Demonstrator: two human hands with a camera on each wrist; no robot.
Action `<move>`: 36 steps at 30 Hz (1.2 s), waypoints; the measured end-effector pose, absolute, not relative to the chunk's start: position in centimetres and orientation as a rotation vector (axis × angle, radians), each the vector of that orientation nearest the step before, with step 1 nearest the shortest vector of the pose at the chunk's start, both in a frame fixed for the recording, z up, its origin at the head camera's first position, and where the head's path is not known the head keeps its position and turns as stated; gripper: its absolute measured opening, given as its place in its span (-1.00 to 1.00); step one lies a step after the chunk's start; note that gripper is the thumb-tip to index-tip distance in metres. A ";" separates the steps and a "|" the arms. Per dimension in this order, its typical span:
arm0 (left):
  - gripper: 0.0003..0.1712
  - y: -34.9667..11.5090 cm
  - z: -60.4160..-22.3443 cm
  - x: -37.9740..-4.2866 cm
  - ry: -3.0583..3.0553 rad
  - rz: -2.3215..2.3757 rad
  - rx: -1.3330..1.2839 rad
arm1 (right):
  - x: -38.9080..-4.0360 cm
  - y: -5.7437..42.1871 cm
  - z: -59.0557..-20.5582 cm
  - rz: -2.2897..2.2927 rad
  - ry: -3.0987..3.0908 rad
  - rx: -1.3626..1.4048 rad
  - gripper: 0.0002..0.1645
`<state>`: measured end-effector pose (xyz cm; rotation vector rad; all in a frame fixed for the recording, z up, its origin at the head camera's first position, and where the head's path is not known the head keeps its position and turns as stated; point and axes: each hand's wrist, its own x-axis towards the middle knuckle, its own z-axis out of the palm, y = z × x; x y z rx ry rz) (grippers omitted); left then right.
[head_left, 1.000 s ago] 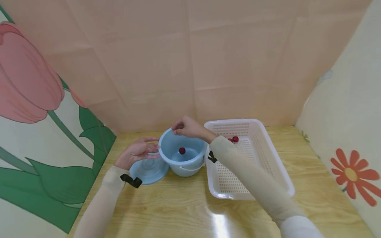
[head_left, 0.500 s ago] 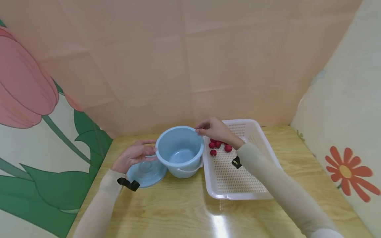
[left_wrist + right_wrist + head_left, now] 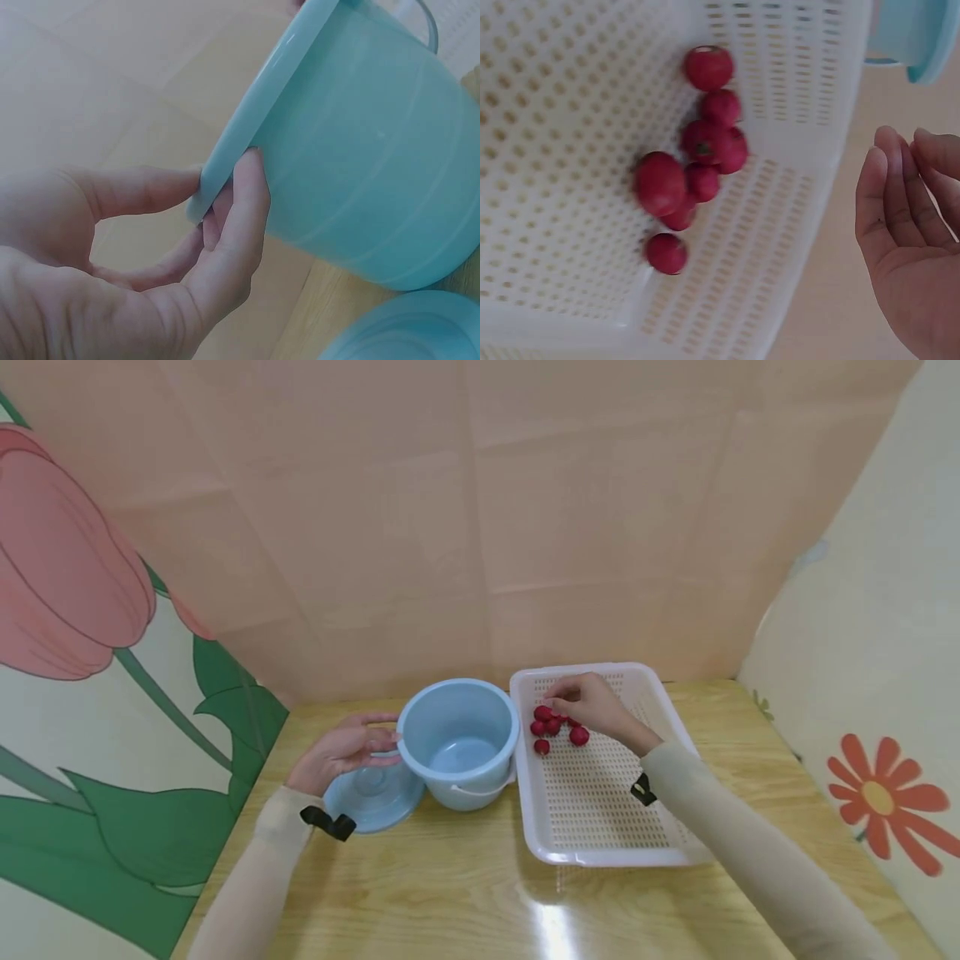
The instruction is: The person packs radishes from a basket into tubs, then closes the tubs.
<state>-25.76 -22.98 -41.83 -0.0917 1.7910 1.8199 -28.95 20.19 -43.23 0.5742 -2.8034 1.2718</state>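
Note:
My left hand [image 3: 345, 752] pinches the left rim of a light blue bucket [image 3: 442, 793], thumb on one side and fingers on the other in the left wrist view. The bucket stands on the table, and nothing shows on the visible part of its floor. My right hand [image 3: 592, 700] is over a white perforated basket [image 3: 600, 857], its fingers loosely bent and holding nothing. Just below its fingertips, several small red radishes [image 3: 578, 736] lie clustered near the basket's left wall. The right wrist view shows those radishes [image 3: 660, 184] with the hand [image 3: 907, 225] apart from them.
A light blue lid [image 3: 371, 810] lies on the wooden table [image 3: 420, 885], left of the bucket and partly under my left hand. The basket stands close against the bucket's right side. A plain backdrop [image 3: 480, 527] rises behind, with flower-patterned panels at both sides.
My right hand has moved right, from above the bucket to over the radishes in the basket. A radish seen within the bucket earlier no longer shows. My left hand keeps its hold.

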 end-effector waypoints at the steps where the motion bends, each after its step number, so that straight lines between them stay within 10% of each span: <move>1: -0.28 -22.9 -41.8 -25.8 1.784 1.826 -0.087 | -29.0 20.6 -43.8 1.263 -2.798 0.579 -0.82; 36: -0.28 -21.9 -42.0 -26.4 1.753 1.836 -0.083 | -30.3 26.5 -51.8 1.028 -3.093 0.258 -0.63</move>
